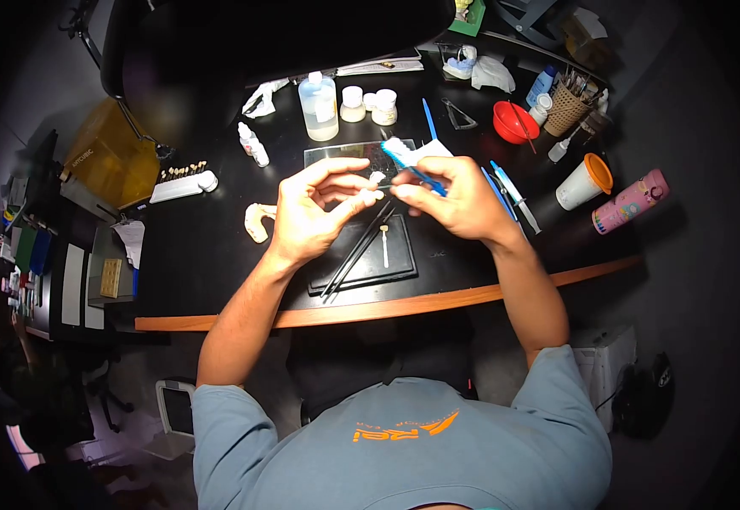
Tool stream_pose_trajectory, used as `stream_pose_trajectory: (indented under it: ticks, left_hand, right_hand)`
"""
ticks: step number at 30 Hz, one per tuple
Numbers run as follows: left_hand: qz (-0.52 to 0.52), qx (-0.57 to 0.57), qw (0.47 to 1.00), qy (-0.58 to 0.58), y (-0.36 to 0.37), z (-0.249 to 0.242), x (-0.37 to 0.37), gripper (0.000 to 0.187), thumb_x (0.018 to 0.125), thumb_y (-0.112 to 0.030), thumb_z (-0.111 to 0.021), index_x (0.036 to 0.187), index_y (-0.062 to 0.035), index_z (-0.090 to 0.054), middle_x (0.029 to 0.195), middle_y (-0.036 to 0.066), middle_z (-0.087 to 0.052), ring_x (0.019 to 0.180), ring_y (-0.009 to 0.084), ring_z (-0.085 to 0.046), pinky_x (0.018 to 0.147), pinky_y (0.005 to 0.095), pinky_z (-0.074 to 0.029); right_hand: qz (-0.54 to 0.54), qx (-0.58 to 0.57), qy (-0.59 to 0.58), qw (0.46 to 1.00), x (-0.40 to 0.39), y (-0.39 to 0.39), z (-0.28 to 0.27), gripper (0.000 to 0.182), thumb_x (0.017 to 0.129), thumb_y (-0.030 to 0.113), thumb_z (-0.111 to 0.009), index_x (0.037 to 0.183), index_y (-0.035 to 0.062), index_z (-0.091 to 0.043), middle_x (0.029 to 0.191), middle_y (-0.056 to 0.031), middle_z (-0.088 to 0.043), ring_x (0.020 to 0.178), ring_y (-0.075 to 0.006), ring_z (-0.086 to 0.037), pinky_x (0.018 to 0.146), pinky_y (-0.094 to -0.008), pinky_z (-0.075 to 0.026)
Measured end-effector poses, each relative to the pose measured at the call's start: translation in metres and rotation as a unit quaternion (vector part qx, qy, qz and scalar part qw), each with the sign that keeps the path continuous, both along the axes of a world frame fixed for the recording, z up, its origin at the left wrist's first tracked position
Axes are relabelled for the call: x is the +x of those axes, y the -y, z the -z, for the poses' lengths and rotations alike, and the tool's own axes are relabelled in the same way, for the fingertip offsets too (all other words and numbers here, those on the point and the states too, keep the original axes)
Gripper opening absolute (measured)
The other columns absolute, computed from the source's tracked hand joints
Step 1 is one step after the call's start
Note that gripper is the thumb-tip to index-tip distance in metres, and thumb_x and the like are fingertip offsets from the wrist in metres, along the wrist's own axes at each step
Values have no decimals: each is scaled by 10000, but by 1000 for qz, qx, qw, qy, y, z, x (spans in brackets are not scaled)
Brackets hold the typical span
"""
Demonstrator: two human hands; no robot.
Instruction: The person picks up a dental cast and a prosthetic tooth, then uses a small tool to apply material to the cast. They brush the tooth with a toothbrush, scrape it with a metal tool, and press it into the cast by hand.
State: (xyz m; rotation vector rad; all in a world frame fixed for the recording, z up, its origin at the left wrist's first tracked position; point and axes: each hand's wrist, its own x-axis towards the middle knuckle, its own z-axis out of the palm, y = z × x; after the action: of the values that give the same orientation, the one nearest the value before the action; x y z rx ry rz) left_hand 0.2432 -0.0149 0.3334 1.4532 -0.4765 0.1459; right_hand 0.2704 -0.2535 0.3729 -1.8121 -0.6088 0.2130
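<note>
Above the middle of the desk, my left hand (pixel 314 208) pinches a small whitish piece (pixel 377 178) between its fingertips; its exact kind is too small to make out. My right hand (pixel 459 200) is closed around a slim blue-handled tool (pixel 428 180), with a thin dark tip reaching the left fingertips. Below both hands lies a black tray (pixel 399 270), with black tweezers (pixel 357 248) across it and a thin pale stick with a tooth-like tip (pixel 384 245). A beige dental model (pixel 257 223) sits beside my left wrist.
A clear bottle (pixel 320 106), white jars (pixel 353 104) and a dropper bottle (pixel 252 144) stand behind my left hand. Rightward are a red bowl (pixel 513 124), blue-and-white tools (pixel 516 197), an orange-lidded cup (pixel 582 182) and a pink bottle (pixel 631 202). A tooth shade guide (pixel 184 185) lies left.
</note>
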Motion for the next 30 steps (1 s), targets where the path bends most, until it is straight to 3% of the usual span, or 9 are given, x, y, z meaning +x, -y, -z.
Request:
stream_pose_trajectory:
  ticks: [3, 6, 9, 12, 13, 20, 27, 30]
  left_hand:
    - [-8, 17, 1000, 24, 0, 0, 0, 453, 875, 80, -786, 1297, 68, -623, 1071, 188, -761, 988, 199, -752, 934, 312, -614]
    - [-36, 24, 998, 34, -1, 0, 0, 442, 875, 61, -796, 1286, 64, -633, 1085, 170, -757, 982, 181, -745, 922, 307, -609]
    - [-70, 8, 997, 39, 3, 2, 0, 413, 861, 39, -819, 1246, 42, -670, 1100, 140, -749, 974, 170, -739, 920, 304, -601]
    - [-105, 80, 986, 102, 5, 10, 3, 389, 840, 16, -846, 1202, 23, -702, 1104, 125, -751, 973, 166, -737, 923, 306, -593]
    - [-107, 61, 987, 103, 8, 8, 1, 378, 821, 1, -865, 1172, 14, -726, 1073, 112, -760, 973, 161, -732, 926, 303, -582]
    - [-128, 122, 969, 171, 4, 10, 2, 403, 817, 13, -863, 1200, 18, -738, 1022, 116, -771, 965, 161, -735, 910, 294, -578]
    - [-94, 44, 990, 98, 9, 9, 1, 378, 858, 50, -814, 1222, 41, -712, 1043, 144, -767, 974, 187, -753, 941, 320, -601]
    - [-55, -30, 998, 25, 7, 7, 1, 381, 872, 69, -792, 1237, 67, -684, 1047, 174, -760, 993, 212, -759, 954, 330, -615]
  right_hand:
    - [-63, 71, -35, 995, 10, -17, 10, 151, 961, 102, -751, 988, -45, -734, 855, -80, -740, 720, -118, -713, 695, -254, -589]
    - [-60, 109, -86, 988, 13, -22, 18, 162, 948, 96, -769, 1008, -49, -729, 876, -103, -752, 758, -150, -742, 732, -274, -606]
    - [-39, 154, -156, 975, 9, -23, 19, 148, 957, 108, -762, 997, -30, -726, 883, -102, -755, 743, -123, -732, 632, -217, -553]
    - [-43, 209, -244, 946, 9, -22, 24, 128, 977, 123, -740, 988, -3, -720, 896, -93, -756, 723, -80, -708, 526, -159, -432]
    - [-33, 229, -248, 941, 4, -28, 22, 114, 995, 133, -717, 991, 19, -715, 896, -78, -753, 705, -42, -678, 477, -141, -320]
    - [-58, 251, -263, 930, 8, -24, 35, 90, 988, 117, -726, 1006, 29, -716, 871, -60, -737, 666, -34, -637, 477, -145, -348]
    - [-21, 198, -214, 956, 3, -24, 28, 149, 986, 139, -733, 1054, 6, -721, 849, -37, -706, 629, -41, -561, 529, -177, -393]
    - [3, 214, -125, 969, 5, -24, 27, 242, 1040, 214, -659, 1110, -11, -717, 846, -30, -690, 624, -41, -512, 575, -187, -405]
